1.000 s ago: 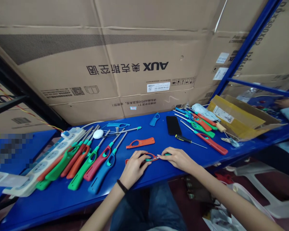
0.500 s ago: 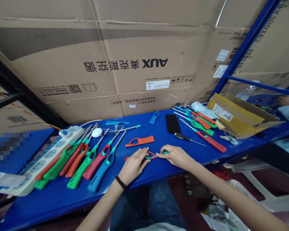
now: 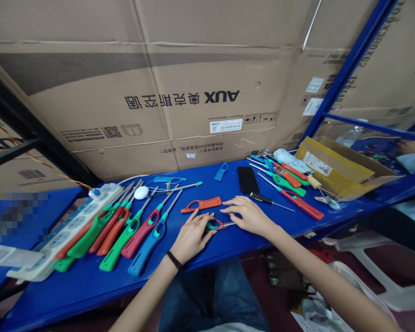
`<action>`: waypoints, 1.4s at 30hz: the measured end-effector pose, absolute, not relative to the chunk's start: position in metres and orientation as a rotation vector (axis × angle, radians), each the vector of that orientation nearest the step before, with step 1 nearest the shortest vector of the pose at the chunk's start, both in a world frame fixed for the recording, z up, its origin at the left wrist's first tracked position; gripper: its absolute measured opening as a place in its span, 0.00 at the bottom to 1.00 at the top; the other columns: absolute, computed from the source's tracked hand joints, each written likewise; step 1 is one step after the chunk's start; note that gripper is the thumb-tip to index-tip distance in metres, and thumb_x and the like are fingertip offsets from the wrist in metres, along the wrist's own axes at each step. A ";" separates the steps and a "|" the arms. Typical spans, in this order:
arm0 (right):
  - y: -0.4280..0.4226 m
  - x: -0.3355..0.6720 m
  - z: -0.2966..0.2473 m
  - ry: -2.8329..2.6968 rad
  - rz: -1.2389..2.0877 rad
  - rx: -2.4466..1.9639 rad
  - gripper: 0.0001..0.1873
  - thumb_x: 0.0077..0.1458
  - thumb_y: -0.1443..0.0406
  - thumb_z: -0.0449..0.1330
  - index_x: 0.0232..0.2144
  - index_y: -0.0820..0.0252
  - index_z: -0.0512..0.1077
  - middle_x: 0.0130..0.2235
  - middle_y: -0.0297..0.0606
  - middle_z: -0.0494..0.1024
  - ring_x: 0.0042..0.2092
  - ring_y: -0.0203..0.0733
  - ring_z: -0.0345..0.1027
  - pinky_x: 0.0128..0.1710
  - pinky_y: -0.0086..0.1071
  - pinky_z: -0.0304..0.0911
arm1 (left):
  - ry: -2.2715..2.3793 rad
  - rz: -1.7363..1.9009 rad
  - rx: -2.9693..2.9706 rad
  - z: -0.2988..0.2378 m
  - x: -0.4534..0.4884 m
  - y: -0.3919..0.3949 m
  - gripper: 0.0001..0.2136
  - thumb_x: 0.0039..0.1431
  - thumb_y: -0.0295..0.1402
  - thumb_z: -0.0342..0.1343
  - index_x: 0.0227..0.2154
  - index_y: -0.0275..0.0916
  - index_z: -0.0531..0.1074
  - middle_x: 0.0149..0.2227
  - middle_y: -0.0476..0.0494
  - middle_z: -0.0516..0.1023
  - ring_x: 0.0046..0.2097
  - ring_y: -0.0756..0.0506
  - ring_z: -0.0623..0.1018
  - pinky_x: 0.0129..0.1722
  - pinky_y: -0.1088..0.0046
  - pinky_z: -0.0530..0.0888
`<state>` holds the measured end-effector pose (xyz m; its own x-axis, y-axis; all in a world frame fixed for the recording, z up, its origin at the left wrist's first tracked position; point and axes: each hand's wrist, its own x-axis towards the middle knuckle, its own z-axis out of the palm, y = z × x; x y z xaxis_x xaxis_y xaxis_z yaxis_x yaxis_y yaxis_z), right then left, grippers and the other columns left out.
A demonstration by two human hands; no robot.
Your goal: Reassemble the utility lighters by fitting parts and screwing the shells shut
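Note:
On the blue bench my left hand presses its fingers down on a half-assembled lighter, an orange shell with a green trigger and a short metal tip. My right hand hovers just beyond it with fingers spread, holding nothing, its fingertips near a loose orange handle shell. A black wristband sits on my left wrist.
A row of long stick lighters lies at left beside a white power strip. A black phone, a screwdriver, more lighters and a yellow carton lie at right. Large cardboard boxes stand behind. Another person's sleeve shows far right.
My right hand has let go of the lighter's tip end and lifted away toward the loose orange shell, fingers now spread. My left hand stays on the lighter.

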<state>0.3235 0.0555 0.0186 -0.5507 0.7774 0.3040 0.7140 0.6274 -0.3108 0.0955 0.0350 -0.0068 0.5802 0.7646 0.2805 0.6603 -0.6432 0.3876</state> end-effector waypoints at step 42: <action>0.035 0.292 0.051 -1.954 0.829 -0.851 0.08 0.56 0.64 0.60 0.39 0.56 0.72 0.45 0.38 0.79 0.48 0.44 0.73 0.49 0.38 0.67 | 1.141 0.880 2.066 0.033 0.052 0.017 0.19 0.62 0.42 0.50 0.54 0.42 0.68 0.50 0.42 0.75 0.50 0.41 0.74 0.52 0.64 0.70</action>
<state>0.2920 0.0345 0.0512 -0.4270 0.8001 0.4214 0.2534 0.5532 -0.7936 0.0518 0.0168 0.0328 0.4067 0.8773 0.2548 0.4697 -0.4400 0.7654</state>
